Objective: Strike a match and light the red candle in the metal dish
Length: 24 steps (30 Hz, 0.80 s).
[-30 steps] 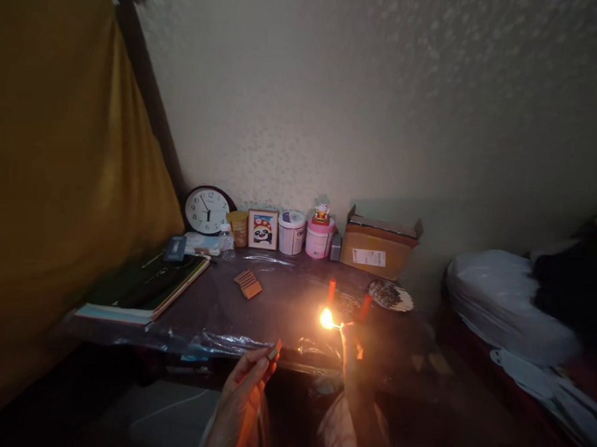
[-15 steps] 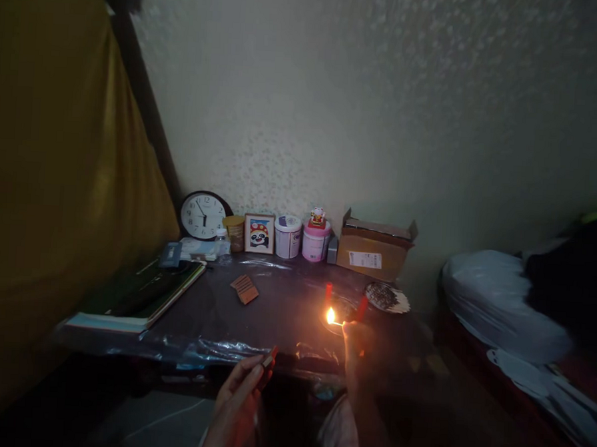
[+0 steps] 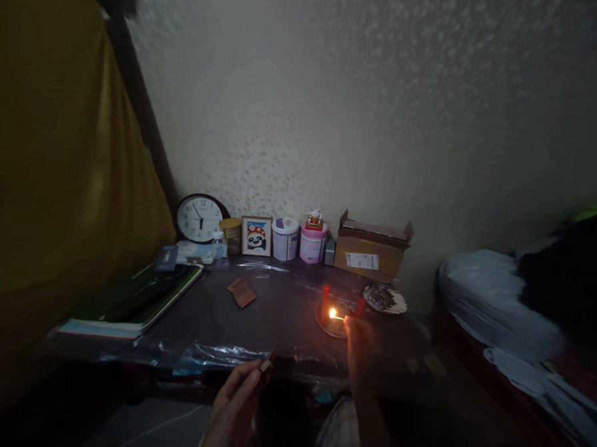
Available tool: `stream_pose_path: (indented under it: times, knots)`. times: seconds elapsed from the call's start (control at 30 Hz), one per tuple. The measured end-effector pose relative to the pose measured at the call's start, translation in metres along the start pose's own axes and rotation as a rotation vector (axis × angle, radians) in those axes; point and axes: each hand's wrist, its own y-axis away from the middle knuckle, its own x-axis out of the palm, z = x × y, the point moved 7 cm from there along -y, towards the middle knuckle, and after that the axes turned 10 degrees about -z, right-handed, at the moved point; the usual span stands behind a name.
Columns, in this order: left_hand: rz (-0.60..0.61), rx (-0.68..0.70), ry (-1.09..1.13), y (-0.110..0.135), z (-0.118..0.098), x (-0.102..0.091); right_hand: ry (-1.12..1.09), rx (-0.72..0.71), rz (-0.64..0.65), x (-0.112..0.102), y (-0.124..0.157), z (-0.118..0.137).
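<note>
A burning match (image 3: 340,318) is pinched in the fingertips of my right hand (image 3: 359,343), its flame at the left end. The flame is over a round plate (image 3: 319,323), close to a red candle (image 3: 325,295) standing at the plate's left side. Another red candle (image 3: 360,308) rises just behind my right fingers, partly hidden by them. Low in front of the table edge, my left hand (image 3: 237,390) is closed around a small matchbox (image 3: 265,366), mostly covered by the fingers.
Behind the right candle lies a dish of matchsticks (image 3: 384,299). A folded brown card (image 3: 242,292) rests mid-table, with books (image 3: 139,302) to the left. Along the wall stand a clock (image 3: 199,218), a framed panda picture (image 3: 256,236), tins (image 3: 284,240) and a cardboard box (image 3: 372,251).
The match flame has shrunk and the scene is dimmer, so the plate shows more clearly. My right hand has barely shifted; my left still holds the matchbox.
</note>
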Motion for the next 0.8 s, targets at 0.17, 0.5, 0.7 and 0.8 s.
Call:
stream_pose_path:
  times: [0.17,0.5,0.7,0.8]
  knots:
    - [-0.031,-0.012,-0.023,-0.002,0.001,-0.002,-0.022,0.104,0.022,-0.001,-0.008,0.002]
    - [-0.061,-0.063,0.018,-0.001,0.004,-0.004,-0.194,0.272,0.042,0.007,-0.016,-0.001]
    - [-0.111,-0.068,0.038,-0.002,0.006,-0.009,-0.276,0.35,0.048,0.009,-0.021,-0.009]
    - [-0.089,-0.066,0.034,-0.005,0.008,-0.01,-0.307,0.379,0.064,0.01,-0.022,-0.011]
